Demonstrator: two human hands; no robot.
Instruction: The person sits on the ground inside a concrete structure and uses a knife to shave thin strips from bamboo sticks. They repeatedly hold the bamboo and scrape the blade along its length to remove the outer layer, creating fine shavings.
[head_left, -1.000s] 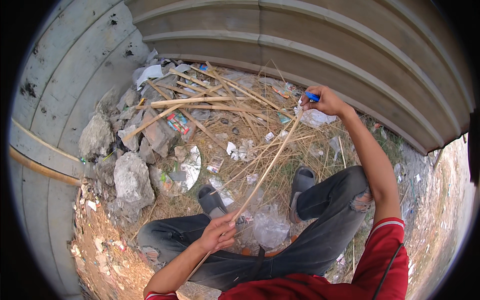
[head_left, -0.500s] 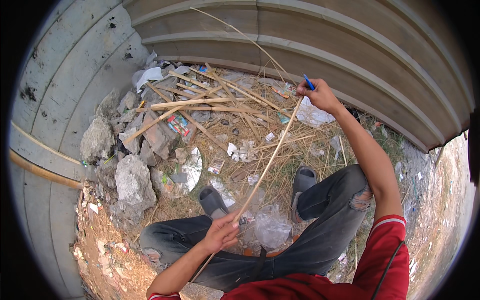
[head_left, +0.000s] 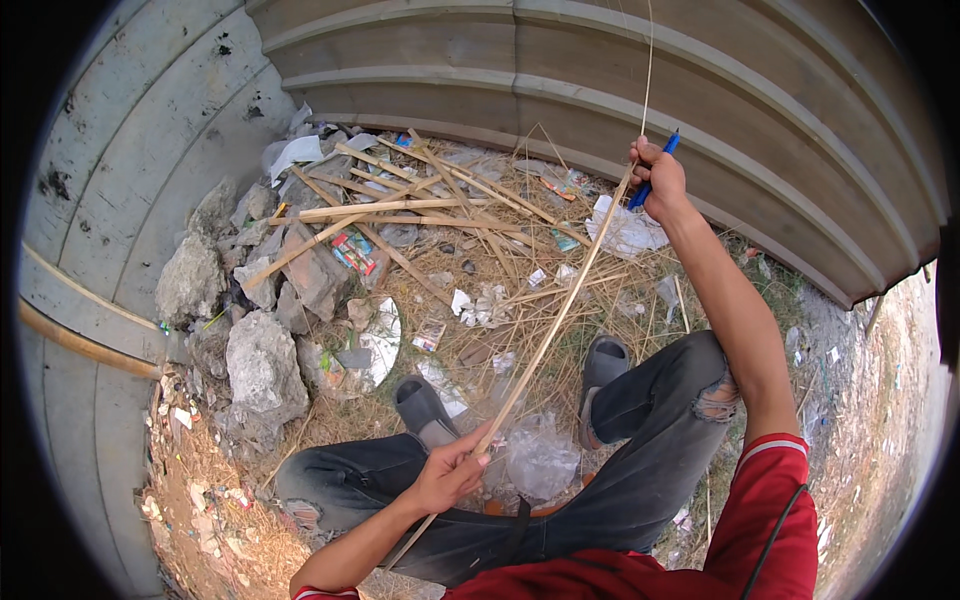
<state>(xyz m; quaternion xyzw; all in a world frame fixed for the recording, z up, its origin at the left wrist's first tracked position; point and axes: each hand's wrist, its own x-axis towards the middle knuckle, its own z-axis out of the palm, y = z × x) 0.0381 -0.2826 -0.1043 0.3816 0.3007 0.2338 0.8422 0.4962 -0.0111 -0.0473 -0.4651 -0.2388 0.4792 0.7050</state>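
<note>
A long, thin bamboo strip (head_left: 556, 330) slants across my lap, running from low at the left to high at the right. Its lower part passes through my left hand (head_left: 447, 477), whose fingers are closed around it above my left thigh. My right hand (head_left: 660, 180) grips the strip's upper end and also holds a blue-handled tool (head_left: 641, 194), which looks like a small knife or cutter; its blade cannot be made out. From the right fingertips a very fine sliver (head_left: 650, 70) rises against the metal sheeting.
Several bamboo strips (head_left: 400, 216) lie crossed on dry grass before me. Grey rocks (head_left: 262, 365) are heaped at the left. A crumpled clear plastic bag (head_left: 541, 455) lies between my feet. Corrugated sheeting (head_left: 600, 60) stands behind, and a grey panel wall (head_left: 110, 200) at the left.
My right hand has moved up and to the right with the blue tool, which now points upward. The fine sliver has swung from leaning left to nearly upright. My left hand stays almost in place.
</note>
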